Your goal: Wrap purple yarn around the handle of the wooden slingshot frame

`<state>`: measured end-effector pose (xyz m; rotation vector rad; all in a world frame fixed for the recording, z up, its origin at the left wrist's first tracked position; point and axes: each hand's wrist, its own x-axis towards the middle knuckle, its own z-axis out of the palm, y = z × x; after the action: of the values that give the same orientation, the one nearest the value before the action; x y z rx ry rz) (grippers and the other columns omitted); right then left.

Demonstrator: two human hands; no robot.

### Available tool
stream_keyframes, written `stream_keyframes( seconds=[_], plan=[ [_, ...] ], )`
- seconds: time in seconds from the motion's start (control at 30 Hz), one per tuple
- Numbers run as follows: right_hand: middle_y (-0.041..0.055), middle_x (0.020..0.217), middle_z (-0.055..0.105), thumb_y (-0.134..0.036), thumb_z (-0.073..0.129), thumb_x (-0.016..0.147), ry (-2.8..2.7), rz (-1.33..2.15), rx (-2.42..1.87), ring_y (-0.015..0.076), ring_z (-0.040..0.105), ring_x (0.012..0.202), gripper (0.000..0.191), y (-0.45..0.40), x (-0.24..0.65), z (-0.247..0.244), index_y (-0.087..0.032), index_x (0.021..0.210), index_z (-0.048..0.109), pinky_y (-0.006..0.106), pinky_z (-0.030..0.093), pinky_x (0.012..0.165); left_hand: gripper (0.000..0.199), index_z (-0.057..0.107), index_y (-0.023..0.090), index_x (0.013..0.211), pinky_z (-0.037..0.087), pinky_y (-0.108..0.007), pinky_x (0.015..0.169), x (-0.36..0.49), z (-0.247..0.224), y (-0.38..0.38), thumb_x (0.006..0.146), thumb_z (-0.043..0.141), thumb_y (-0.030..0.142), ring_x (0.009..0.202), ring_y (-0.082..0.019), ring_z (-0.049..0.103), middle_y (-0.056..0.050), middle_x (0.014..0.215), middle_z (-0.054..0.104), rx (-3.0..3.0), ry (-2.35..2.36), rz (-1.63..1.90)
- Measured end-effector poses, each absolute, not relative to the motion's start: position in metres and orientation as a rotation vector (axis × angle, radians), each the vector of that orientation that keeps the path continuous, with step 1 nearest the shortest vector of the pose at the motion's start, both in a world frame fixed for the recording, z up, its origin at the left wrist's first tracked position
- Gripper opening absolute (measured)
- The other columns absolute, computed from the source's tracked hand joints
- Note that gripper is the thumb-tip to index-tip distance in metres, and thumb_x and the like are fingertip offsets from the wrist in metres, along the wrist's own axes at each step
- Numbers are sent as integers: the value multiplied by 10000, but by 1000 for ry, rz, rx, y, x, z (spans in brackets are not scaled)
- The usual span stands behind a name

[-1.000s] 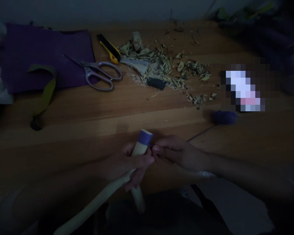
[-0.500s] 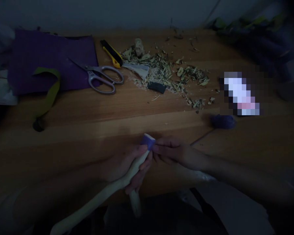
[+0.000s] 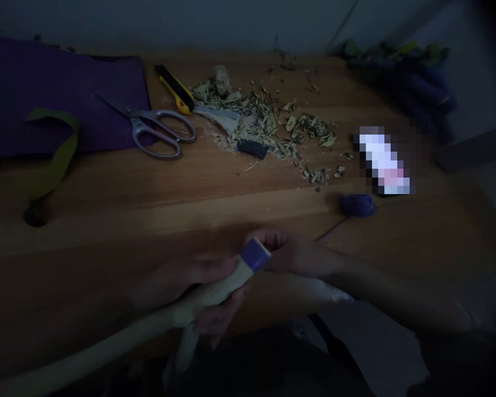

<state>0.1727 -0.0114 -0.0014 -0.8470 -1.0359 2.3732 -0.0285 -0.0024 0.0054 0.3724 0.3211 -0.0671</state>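
Note:
A peeled, forked branch (image 3: 136, 333) lies slantwise across the front, pale and bare. A purple thread wrapping (image 3: 255, 255) forms a band round its upper end. My left hand (image 3: 215, 275) is closed round the branch just below the band, thumb on top and fingers underneath. Beside the wrapped end, my right hand (image 3: 289, 251) has its fingers curled together, their tips partly hidden by the branch. Purple thread (image 3: 333, 229) runs from a small purple ball of thread (image 3: 359, 205) and disappears behind the right wrist, apparently into that hand's grip.
Scissors (image 3: 161, 132) and an olive strap (image 3: 60, 160) lie partly over a purple sheet (image 3: 66, 99). A yellow-black utility knife (image 3: 176, 88) touches a heap of wood shavings (image 3: 260, 116). At right are a blurred-out phone (image 3: 382, 160) and dark gloves (image 3: 417, 82).
The branch's wrapped end has turned and shifted slightly right and down, showing more of the band. My right fingers have gone from pinching at the band to curling behind it. The view has shifted.

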Motion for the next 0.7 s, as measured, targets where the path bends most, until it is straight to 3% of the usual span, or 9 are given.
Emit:
stream_keyframes(
  seconds=[0.13,0.33,0.57,0.7],
  plan=[
    [-63,570,545,-195,608,769,-1104,2450,-866,25,460,505,104,-14,176,-2,-127,693,631,156,381,543,378,523,177,766,353,-163,384,-30,15,8,905,239,384,312,-61,348,60,443,407,374,342,-340],
    [-20,694,658,-171,577,789,-1372,2475,-1011,45,554,605,124,-19,176,1,-129,777,693,172,439,644,341,587,178,758,288,-162,330,-28,30,10,837,439,475,299,-86,420,63,408,429,615,619,-574],
    [6,756,665,-162,569,798,-1795,2208,-1059,80,583,692,125,-24,169,2,-118,779,684,177,439,646,318,584,185,760,242,-163,297,-22,28,3,848,410,436,275,-82,390,47,437,469,757,681,-673],
    [-8,710,652,-181,585,789,-2013,1993,-1197,78,570,644,101,-27,165,6,-126,766,667,165,412,562,283,548,191,730,238,-159,306,-21,25,0,832,431,428,280,-78,386,50,447,463,751,716,-681]
  ],
)
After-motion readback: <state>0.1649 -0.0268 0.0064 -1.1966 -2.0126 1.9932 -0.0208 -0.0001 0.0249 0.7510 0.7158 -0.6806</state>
